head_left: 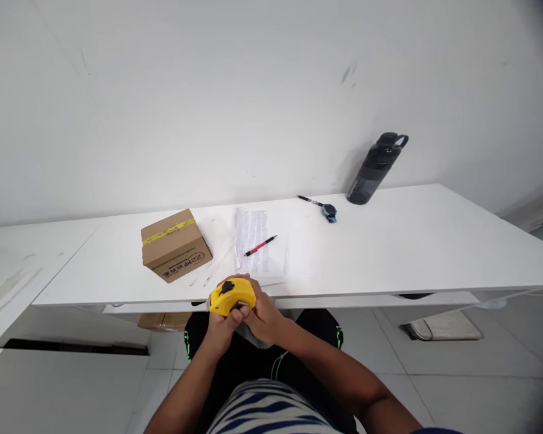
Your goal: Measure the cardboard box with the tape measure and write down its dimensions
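Observation:
A yellow tape measure [238, 294] with a black button is held between both hands, just in front of the desk's front edge. My left hand [220, 330] is closed on its lower left side. Around its right side, my right hand [263, 316] is wrapped, and both thumbs meet at the near side. Beyond the hands, sheets of printed paper [250, 226] lie on the desk with a red and black pen [260, 246] across them. To their left sits a cardboard box [176, 247] sealed with yellow tape.
The white desk [389, 253] runs along a wall. Near its back edge are a black pen [310, 200], a dark watch [329, 212] and an upright dark water bottle [373, 172]. Beneath the desk are another cardboard box [163, 321] and a flat pale object [446, 327].

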